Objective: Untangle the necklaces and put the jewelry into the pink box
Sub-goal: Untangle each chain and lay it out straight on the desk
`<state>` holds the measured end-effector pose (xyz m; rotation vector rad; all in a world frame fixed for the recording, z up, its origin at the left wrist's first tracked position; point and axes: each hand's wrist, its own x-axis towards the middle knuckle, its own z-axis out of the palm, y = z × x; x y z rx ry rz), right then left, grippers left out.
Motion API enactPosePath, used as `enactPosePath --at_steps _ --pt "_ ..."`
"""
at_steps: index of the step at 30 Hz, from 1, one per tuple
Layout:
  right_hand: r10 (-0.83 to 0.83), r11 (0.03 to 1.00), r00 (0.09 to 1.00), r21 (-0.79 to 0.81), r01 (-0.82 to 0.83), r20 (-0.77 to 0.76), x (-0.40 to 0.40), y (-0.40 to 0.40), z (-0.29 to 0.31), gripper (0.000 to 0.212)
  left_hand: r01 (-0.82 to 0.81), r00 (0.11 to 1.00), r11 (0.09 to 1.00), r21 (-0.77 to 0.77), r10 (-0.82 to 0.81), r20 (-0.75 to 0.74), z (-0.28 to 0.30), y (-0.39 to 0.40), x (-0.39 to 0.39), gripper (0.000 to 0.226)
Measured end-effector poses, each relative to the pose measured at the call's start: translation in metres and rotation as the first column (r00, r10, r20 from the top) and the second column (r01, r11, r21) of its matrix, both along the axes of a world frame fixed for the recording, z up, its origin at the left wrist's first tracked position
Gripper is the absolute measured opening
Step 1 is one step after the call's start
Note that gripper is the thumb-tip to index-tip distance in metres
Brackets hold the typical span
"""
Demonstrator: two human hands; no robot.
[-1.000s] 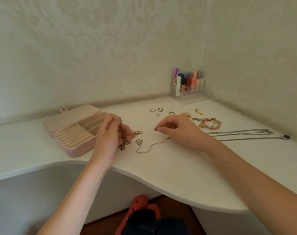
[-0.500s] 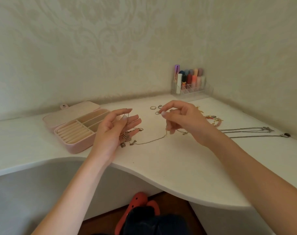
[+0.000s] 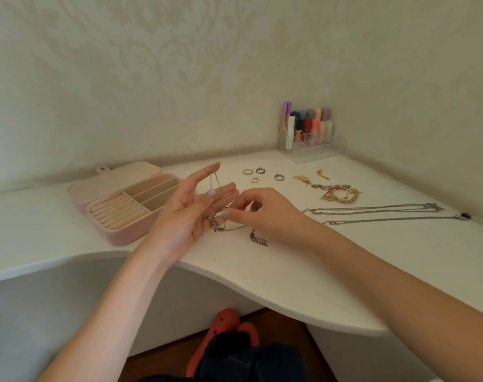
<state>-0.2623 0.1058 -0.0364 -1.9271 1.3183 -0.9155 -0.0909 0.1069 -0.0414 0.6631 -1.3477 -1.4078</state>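
At the far left of the white curved bench (image 3: pixel 303 274) the pink hinged jewellery box (image 3: pixel 119 208) lies open, its cream ring rolls and long slots facing up, ready to take pieces. Just beside it the left hand (image 3: pixel 190 210) is raised palm-up with fingers spread straight — a thin silver chain (image 3: pixel 215 180) hangs from the forefinger tip, likely draped there so its loops fall apart under their own weight. Below that the knotted cluster of chains and charms (image 3: pixel 214 223) sits at the left palm's edge, where the right hand (image 3: pixel 262 210) pinches a strand between thumb and curled forefinger, seemingly teasing it loose (what exactly it nips is too fine to tell). Farther right, four small metal rings (image 3: pixel 260 174), gold-and-pink bracelets (image 3: pixel 339 193) and two long silver necklaces (image 3: pixel 383 213) lie straightened out, none yet boxed.
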Motion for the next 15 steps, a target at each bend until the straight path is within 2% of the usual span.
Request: enactPosePath --at_steps 4,7,11,15 --pt "0.02 1.0 1.0 0.01 -0.02 0.0 0.0044 0.0038 0.0033 0.019 0.029 1.0 0.999 0.015 -0.029 -0.011 -0.0003 -0.0018 0.0002 0.047" --pt "0.035 0.999 0.998 0.013 -0.036 0.06 0.0013 0.0041 0.005 0.02 0.032 0.998 0.998 0.046 -0.03 -0.056 -0.0007 -0.0034 0.0009 0.046" --pt "-0.001 0.998 0.999 -0.063 0.003 0.034 0.0036 0.0037 -0.0008 0.012 0.036 0.996 0.996 0.076 -0.03 -0.08 -0.0008 -0.0039 0.0017 0.045" --pt "-0.094 0.98 0.988 -0.163 0.114 0.126 0.0006 -0.0001 0.0022 0.012 0.04 0.996 0.995 0.09 -0.032 -0.084 -0.0004 -0.0033 0.0016 0.047"
